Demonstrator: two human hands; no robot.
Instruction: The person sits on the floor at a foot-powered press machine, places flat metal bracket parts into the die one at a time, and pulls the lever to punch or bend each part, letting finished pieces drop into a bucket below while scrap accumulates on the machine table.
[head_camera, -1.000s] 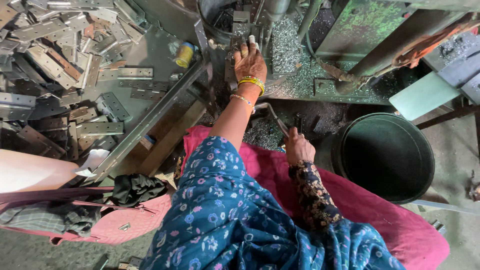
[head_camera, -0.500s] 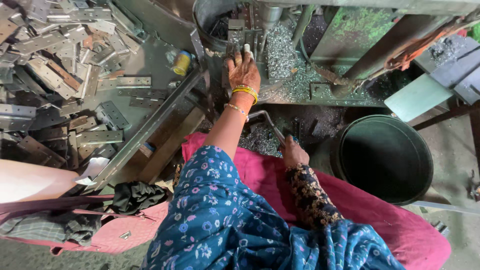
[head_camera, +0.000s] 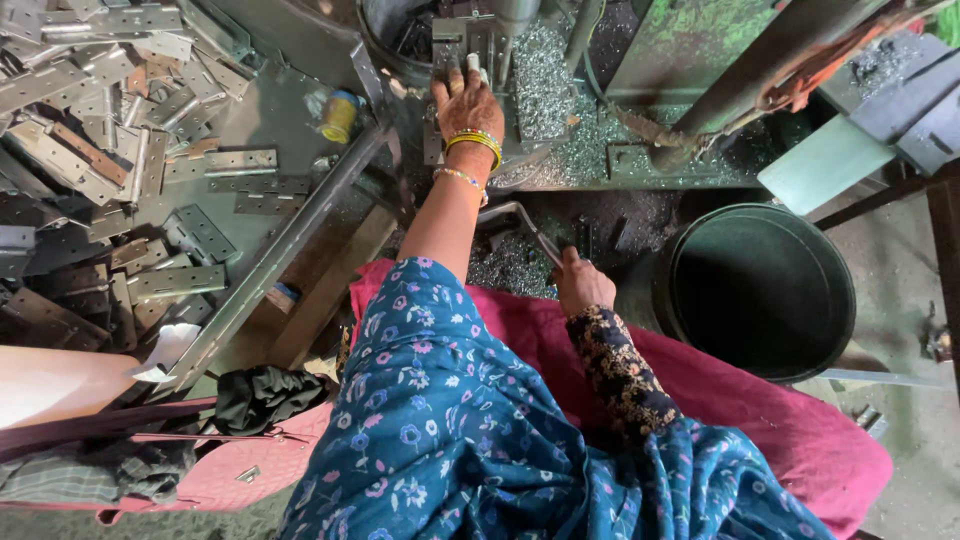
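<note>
Metal workshop floor, grimy, shavings everywhere; big pile of flat hinge plates (head_camera: 110, 150) fills the left side, dark round bucket (head_camera: 760, 290) sits at the right, and a small press machine (head_camera: 490, 40) stands at the top centre. Person sits on a pink cloth (head_camera: 780, 420). Left hand (head_camera: 468, 105) lies on the press bed at the die, fingers spread over a small metal piece; grip on it cannot be told. Right hand (head_camera: 583, 285) is closed around the bent lever handle (head_camera: 525, 225) near the lap. Step looks like seating a piece under the punch; next move likely calls for fingers clear of the die before any lever pull.
</note>
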